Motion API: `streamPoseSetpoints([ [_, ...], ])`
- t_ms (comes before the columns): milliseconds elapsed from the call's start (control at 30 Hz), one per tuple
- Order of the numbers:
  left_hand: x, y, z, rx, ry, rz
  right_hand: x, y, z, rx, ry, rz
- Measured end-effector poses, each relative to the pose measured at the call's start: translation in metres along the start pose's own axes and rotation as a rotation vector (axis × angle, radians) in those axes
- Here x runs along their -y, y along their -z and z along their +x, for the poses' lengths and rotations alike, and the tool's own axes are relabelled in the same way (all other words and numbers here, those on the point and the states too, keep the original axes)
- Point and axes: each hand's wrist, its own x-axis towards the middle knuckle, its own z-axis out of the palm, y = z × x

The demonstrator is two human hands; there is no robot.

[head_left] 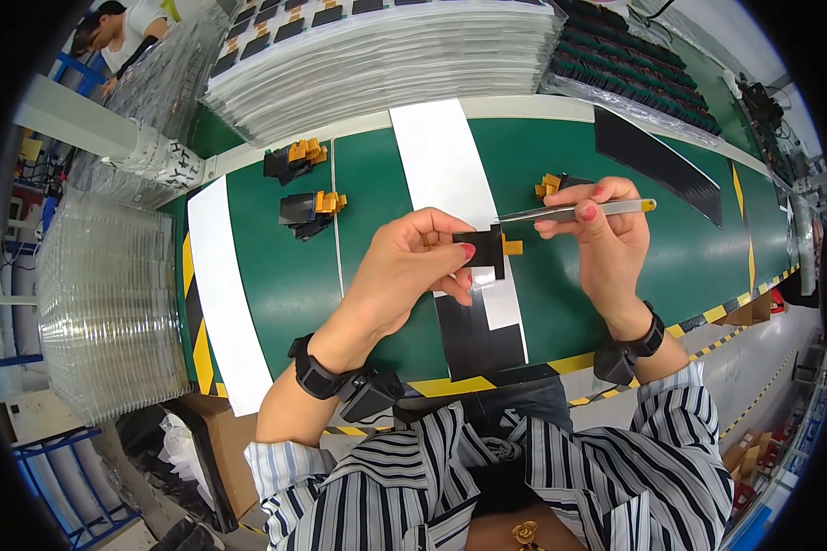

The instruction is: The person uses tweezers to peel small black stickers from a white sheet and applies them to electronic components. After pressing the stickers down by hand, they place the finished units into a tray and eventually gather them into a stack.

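My left hand [413,262] pinches a small black display panel [479,250] between thumb and fingers, above the white strip on the bench. An orange flex-cable tab [513,247] sticks out from the panel's right side. In my right hand [611,234] I hold metal tweezers [570,212], pointing left. Their tips are close to the panel's upper edge; whether they touch it I cannot tell. Partly behind my right fingers lies a small pile of panels with orange flex tabs [549,186]. Two more piles of such panels [309,211] [296,160] rest on the left of the bench.
A green bench mat [368,165] carries a white strip [436,147], a white sheet [225,294] and black sheets [662,165] [478,340]. Stacked trays of panels [386,64] stand behind the bench; clear trays [110,303] rise at left. A co-worker [124,37] is at far left.
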Motion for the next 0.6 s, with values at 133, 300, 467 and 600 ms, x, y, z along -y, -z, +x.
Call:
streamPoseSetpoints([
  [133,0.003,-0.003,-0.001,-0.054,-0.013,-0.152,-0.004,0.004,-0.001,-0.131,0.408,-0.199],
  [300,0.012,-0.007,0.005,-0.073,-0.07,-0.205,0.009,-0.02,-0.019,0.069,0.27,-0.644],
  [467,0.013,-0.014,0.0,-0.047,-0.11,-0.174,0.008,-0.028,-0.016,0.078,0.192,-0.674],
  [600,0.016,-0.017,0.001,-0.027,-0.114,-0.153,0.006,-0.029,-0.017,0.064,0.158,-0.626],
])
